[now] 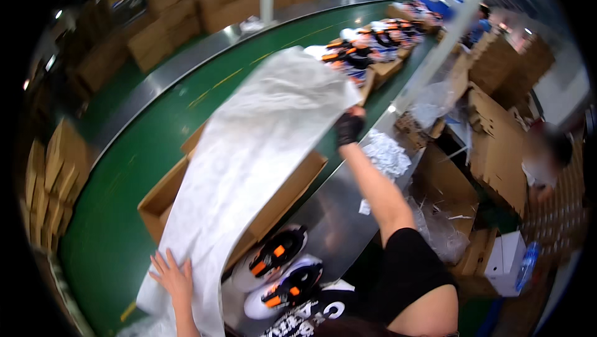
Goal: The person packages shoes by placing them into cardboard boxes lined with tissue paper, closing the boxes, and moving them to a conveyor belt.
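Note:
A long white sheet of wrapping paper (249, 132) stretches across an open cardboard box (301, 175) on the green conveyor belt, hiding most of its inside. My right hand (349, 127), in a dark glove with bare fingertips, is closed on the far right corner of the sheet. My left hand (174, 278) lies on the near end, fingers spread and flat against the paper. Just right of the box, a white, black and orange shoe (273, 255) rests on the metal edge beside a matching shoe (286, 288).
Boxes full of shoes (379, 41) stand farther along the belt (205, 88). Crumpled white paper (385, 153) lies on the metal ledge (339, 212). Cartons (56, 181) are stacked at the left. A co-worker (547, 156) is at the right, near a water bottle (527, 265).

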Available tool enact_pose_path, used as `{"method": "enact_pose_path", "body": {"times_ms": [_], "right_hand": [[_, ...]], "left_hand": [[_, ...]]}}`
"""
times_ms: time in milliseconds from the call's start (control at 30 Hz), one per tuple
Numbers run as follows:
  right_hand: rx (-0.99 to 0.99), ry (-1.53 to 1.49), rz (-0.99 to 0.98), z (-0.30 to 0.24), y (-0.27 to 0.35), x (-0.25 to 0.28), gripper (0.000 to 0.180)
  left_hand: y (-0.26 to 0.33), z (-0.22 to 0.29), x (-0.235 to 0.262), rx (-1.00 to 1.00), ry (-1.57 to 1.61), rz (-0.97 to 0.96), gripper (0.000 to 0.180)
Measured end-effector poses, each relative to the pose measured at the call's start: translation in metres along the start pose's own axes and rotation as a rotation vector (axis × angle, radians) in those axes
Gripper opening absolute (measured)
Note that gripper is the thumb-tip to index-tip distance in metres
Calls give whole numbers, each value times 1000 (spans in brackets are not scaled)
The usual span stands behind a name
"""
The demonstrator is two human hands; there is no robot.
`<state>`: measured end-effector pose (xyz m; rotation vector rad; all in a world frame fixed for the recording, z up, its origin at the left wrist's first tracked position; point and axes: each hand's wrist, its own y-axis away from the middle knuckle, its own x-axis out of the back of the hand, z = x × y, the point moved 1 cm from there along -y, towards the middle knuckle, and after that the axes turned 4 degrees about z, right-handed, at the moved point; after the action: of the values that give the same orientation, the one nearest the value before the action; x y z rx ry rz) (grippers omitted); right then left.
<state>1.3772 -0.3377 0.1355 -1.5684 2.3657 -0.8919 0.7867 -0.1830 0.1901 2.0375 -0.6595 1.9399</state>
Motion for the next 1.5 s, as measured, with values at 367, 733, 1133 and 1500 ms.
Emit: {"method": "enact_pose_path", "body": {"times_ms": [367, 733, 1133, 1500], "right_hand": [[645, 122, -501, -104, 65, 210, 35], [1374, -38, -1512, -182, 232, 283, 18], [-107, -320, -1441, -293, 250, 132, 26], [899, -82, -1725, -288, 367, 102, 27]], "left_hand": [[21, -106, -59, 804, 1581, -475, 72], [-26, -121, -33, 410, 1173, 50, 35], [-63, -191, 55, 499, 847, -143, 36], [-63, -86, 45, 268, 1710, -182, 41]]}}
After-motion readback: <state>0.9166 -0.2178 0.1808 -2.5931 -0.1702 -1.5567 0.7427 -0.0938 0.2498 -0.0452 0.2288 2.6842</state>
